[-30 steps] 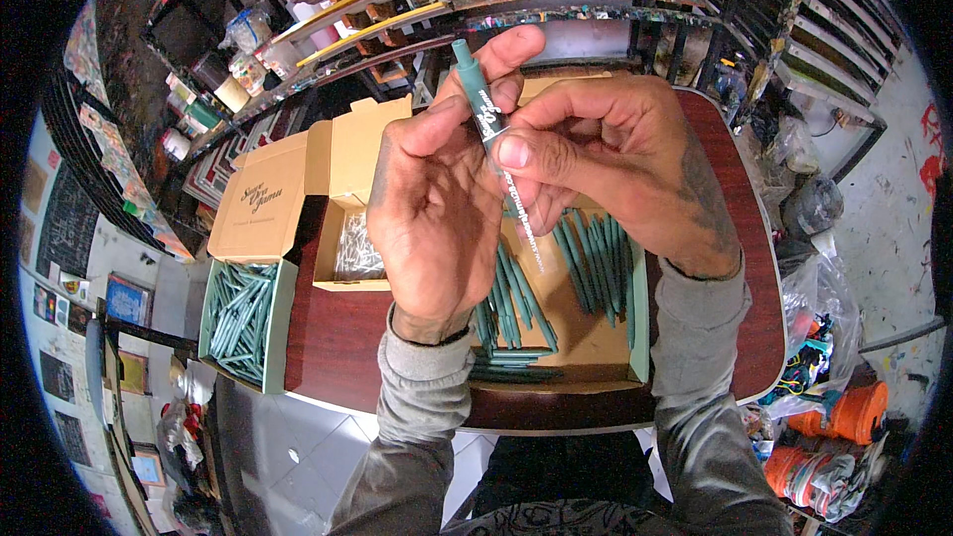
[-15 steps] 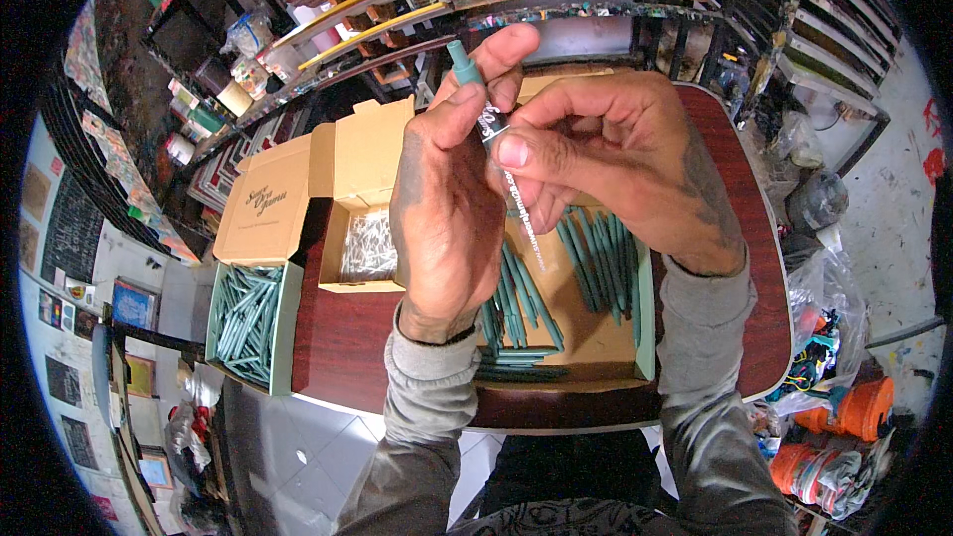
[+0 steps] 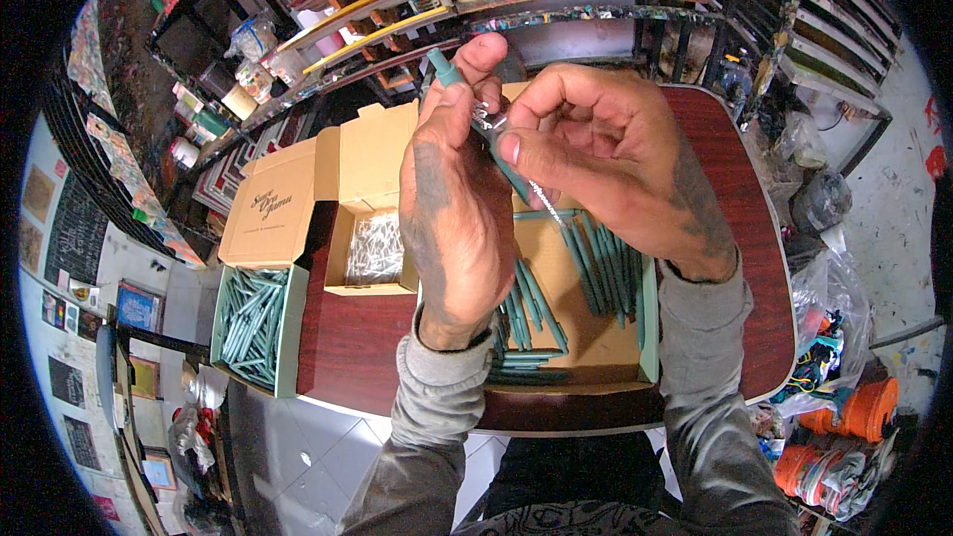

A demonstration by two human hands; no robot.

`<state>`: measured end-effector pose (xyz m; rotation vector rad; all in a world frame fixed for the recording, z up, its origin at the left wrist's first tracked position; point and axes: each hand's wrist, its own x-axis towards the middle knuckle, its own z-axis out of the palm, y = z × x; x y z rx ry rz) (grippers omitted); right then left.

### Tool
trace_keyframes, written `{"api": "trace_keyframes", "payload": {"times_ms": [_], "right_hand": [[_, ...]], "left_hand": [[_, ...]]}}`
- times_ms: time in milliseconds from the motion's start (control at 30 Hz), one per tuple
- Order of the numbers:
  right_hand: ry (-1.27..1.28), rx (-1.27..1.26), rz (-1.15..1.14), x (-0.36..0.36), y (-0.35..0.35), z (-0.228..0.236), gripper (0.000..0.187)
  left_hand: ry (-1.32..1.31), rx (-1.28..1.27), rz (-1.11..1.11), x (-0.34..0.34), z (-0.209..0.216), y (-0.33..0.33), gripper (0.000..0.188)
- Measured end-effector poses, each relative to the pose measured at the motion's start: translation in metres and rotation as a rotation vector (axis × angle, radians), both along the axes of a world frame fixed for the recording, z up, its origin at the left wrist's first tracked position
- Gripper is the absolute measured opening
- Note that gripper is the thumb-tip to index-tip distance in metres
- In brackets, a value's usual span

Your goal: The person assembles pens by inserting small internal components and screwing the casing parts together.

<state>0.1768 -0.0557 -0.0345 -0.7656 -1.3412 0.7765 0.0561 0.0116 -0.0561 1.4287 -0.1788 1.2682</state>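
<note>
A white-lettered green pen (image 3: 483,119) slants, stepped end up, between the left grip (image 3: 459,203) and right grip (image 3: 617,154).

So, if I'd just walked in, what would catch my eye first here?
Probably the two bare hands at the centre: the left hand holds a slanted green pen, with the right hand close against it. Next, more green pens, heaped in a box at the left and laid in a wide, shallow box beneath the hands. Bright orange items stand out at the lower right.

Cardboard lid (image 3: 270,206): dark script lettering; green pen (image 3: 482,119): small white lettering.
</note>
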Motion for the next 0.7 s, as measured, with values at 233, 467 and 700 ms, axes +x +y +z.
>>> {"api": "trace_keyframes", "payload": {"times_ms": [233, 467, 700], "right_hand": [[-0.077, -0.006, -0.042, -0.0009, -0.0005, 0.0012, 0.012], [-0.139, -0.067, -0.068, 0.0007, -0.0026, 0.0034, 0.015], [-0.137, -0.128, -0.056, 0.0025, -0.0053, 0.005, 0.01]], "left_hand": [[-0.048, -0.036, -0.021, 0.0001, -0.0031, 0.0011, 0.039], [-0.043, -0.032, -0.053, -0.0034, -0.0008, 0.0047, 0.04], [-0.119, -0.15, -0.16, -0.0007, 0.0032, -0.0032, 0.044]]}}
